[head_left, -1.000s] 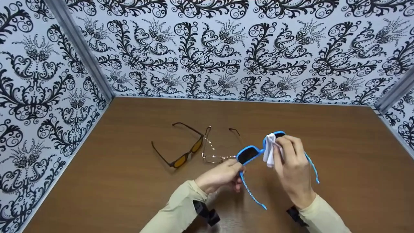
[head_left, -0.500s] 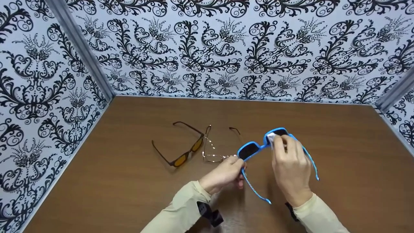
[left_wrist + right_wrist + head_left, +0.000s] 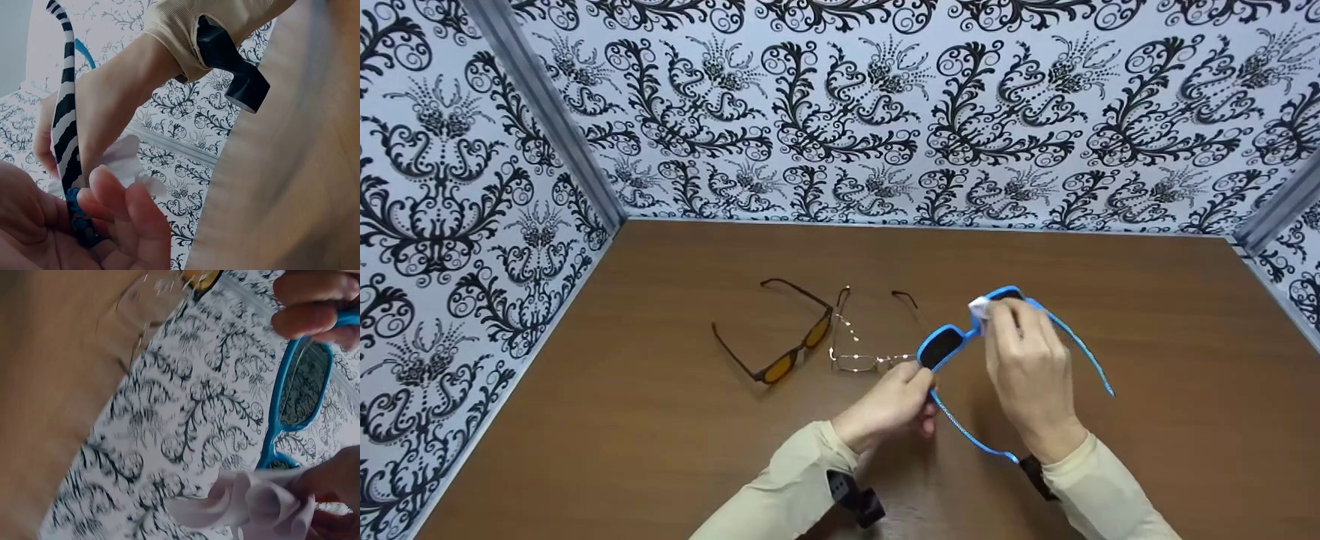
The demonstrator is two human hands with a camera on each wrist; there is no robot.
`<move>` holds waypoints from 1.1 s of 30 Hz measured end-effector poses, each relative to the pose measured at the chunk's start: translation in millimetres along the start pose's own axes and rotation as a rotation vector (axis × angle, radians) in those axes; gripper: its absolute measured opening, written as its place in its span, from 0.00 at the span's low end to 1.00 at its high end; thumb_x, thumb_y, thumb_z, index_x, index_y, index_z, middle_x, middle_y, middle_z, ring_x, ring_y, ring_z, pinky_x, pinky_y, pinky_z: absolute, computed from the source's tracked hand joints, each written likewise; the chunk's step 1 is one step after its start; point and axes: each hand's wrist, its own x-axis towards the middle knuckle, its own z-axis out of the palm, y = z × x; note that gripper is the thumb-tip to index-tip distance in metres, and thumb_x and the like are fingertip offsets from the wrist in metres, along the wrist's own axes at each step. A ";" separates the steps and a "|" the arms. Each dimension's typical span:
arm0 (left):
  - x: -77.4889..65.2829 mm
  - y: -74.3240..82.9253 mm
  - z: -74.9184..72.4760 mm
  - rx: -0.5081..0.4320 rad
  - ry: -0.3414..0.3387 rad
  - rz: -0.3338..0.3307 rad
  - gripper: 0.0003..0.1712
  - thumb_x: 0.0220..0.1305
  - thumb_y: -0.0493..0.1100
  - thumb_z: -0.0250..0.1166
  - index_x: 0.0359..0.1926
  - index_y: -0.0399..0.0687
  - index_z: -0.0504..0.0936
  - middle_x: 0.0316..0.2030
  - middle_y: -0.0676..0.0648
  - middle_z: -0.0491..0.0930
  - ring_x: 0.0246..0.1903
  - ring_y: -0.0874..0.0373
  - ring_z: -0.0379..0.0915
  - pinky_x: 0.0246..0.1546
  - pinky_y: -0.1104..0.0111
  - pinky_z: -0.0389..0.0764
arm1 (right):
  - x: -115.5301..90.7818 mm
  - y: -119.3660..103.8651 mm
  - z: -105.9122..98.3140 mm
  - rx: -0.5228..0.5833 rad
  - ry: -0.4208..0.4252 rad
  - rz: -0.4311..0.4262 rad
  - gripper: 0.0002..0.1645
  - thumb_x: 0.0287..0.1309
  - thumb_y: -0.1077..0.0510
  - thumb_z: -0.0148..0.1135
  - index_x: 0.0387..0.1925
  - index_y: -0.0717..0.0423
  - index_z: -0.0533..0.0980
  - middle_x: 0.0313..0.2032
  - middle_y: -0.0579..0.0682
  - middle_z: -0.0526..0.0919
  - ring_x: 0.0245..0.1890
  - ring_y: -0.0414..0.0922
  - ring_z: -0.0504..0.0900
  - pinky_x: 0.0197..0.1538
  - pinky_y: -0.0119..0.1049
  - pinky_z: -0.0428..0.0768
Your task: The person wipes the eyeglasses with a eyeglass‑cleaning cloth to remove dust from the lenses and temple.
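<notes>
Blue-framed sunglasses [image 3: 942, 348] with dark lenses are held up over the table, arms unfolded toward the person. My left hand [image 3: 891, 403] pinches them at the corner of the left lens, near the hinge. The left wrist view shows the zebra-striped inner side of one temple arm [image 3: 66, 118] rising from between thumb and fingers. My right hand [image 3: 1032, 367] grips a folded white cloth [image 3: 253, 503] and presses it to the right lens, which is mostly hidden behind the fingers. In the right wrist view the cloth bunches into loops below the left lens [image 3: 306, 382].
Dark-framed glasses with orange lenses [image 3: 778, 369] lie unfolded on the brown table [image 3: 660, 450]. Beside them are thin wire-rimmed glasses [image 3: 856, 364] with a chain, partly behind the left hand. Black-and-white patterned walls [image 3: 855, 112] enclose the back and sides.
The sunglasses have shifted slightly up and right and turned a little. My right hand has moved the cloth upward over the right lens; less of the cloth shows now. The glasses on the table stay put.
</notes>
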 end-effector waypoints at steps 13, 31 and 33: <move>1.6 -4.2 1.4 0.145 0.056 0.034 0.13 0.66 0.34 0.45 0.24 0.44 0.69 0.12 0.50 0.69 0.07 0.64 0.66 0.13 0.69 0.77 | 4.2 -4.1 -0.1 -0.257 -0.059 0.102 0.02 0.59 0.72 0.56 0.31 0.68 0.72 0.29 0.63 0.74 0.24 0.57 0.72 0.18 0.44 0.73; -1.8 -2.5 0.2 0.060 0.062 0.008 0.11 0.66 0.34 0.44 0.27 0.40 0.70 0.13 0.45 0.73 0.08 0.62 0.68 0.16 0.61 0.81 | 1.7 5.9 1.6 -0.008 -0.104 0.110 0.04 0.55 0.73 0.60 0.29 0.68 0.72 0.28 0.62 0.76 0.27 0.58 0.73 0.21 0.49 0.75; -2.6 -2.3 1.8 0.077 0.057 0.008 0.12 0.66 0.34 0.45 0.27 0.40 0.70 0.14 0.44 0.73 0.08 0.62 0.67 0.15 0.63 0.80 | 2.4 8.1 1.7 -0.007 -0.089 0.160 0.03 0.55 0.73 0.58 0.31 0.68 0.72 0.30 0.63 0.74 0.27 0.59 0.74 0.22 0.51 0.75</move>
